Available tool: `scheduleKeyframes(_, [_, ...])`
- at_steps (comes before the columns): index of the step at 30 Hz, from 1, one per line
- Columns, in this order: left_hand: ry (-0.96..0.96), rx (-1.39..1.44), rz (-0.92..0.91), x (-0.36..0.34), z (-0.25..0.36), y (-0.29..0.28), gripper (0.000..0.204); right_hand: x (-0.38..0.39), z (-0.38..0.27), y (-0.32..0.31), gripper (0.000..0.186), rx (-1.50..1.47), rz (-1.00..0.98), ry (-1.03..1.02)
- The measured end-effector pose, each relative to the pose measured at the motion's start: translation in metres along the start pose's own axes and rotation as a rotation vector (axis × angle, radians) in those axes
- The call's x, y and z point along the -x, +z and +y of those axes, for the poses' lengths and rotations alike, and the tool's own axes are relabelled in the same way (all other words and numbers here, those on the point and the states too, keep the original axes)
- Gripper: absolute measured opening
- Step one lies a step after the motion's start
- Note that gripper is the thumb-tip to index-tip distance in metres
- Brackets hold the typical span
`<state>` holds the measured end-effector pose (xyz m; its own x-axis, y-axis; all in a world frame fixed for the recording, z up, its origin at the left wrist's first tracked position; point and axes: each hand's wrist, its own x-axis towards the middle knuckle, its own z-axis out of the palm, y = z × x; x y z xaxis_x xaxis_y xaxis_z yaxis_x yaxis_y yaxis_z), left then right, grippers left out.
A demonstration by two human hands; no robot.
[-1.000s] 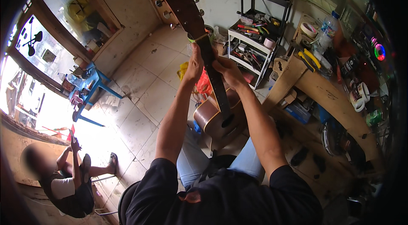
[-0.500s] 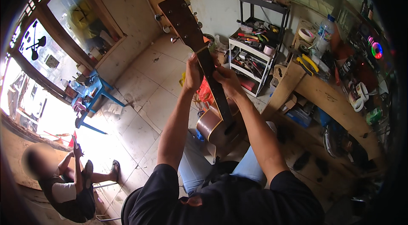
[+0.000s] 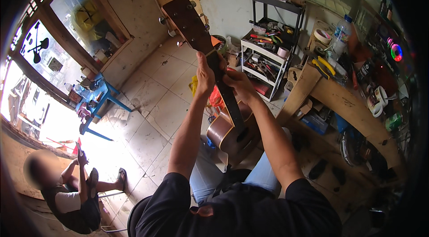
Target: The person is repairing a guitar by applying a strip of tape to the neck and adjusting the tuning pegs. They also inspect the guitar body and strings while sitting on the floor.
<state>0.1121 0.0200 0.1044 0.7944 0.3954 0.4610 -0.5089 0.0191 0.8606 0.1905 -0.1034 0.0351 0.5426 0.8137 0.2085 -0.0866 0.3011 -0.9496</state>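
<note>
An acoustic guitar stands upright between my knees, its brown body [image 3: 219, 136] low and its headstock [image 3: 187, 19] with metal tuners at the top, tilted to the left. My left hand [image 3: 204, 71] is closed round the neck [image 3: 228, 103] just below the headstock, thumb extended along the edge. My right hand [image 3: 237, 82] grips the neck from the other side a little lower, fingers partly hidden. Behind the guitar are a red plastic bag [image 3: 216, 96] and a yellow one [image 3: 195, 82] on the floor.
A tool cart [image 3: 268, 53] stands ahead right; a cluttered wooden workbench [image 3: 348, 103] runs along my right, holding bottles, tape and pliers [image 3: 322, 68]. A blue table [image 3: 103, 98] stands left by the windows. At lower left another person [image 3: 71, 192] sits holding a small object [image 3: 80, 154].
My view shifted slightly down over the last second. The headstock has tipped a little further left, and my left thumb now shows higher along the neck's edge.
</note>
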Motion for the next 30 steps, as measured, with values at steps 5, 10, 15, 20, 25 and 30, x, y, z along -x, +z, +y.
scheduleKeyframes(5, [0.001, -0.155, -0.160, -0.002, 0.008, -0.013, 0.083, 0.001, -0.004, -0.002, 0.032, -0.111, -0.050, 0.037])
scheduleKeyframes(10, [-0.059, -0.115, -0.221, 0.003, 0.017, -0.006, 0.085, 0.011, -0.019, -0.002, 0.024, -0.273, -0.045, 0.124])
scheduleKeyframes(15, [-0.033, -0.138, -0.272, 0.002, 0.016, -0.005, 0.086, 0.007, -0.018, 0.001, 0.031, -0.206, -0.084, 0.048])
scheduleKeyframes(20, [0.010, -0.125, -0.224, 0.000, 0.011, -0.003, 0.084, 0.003, -0.002, 0.001, 0.036, -0.107, -0.056, -0.093])
scheduleKeyframes(25, [-0.003, -0.139, -0.256, -0.003, 0.015, -0.007, 0.086, -0.005, 0.007, 0.008, 0.026, -0.193, 0.013, -0.095])
scheduleKeyframes(30, [0.040, -0.156, -0.109, 0.001, 0.012, -0.005, 0.086, -0.002, -0.004, 0.018, 0.031, -0.100, 0.025, -0.095])
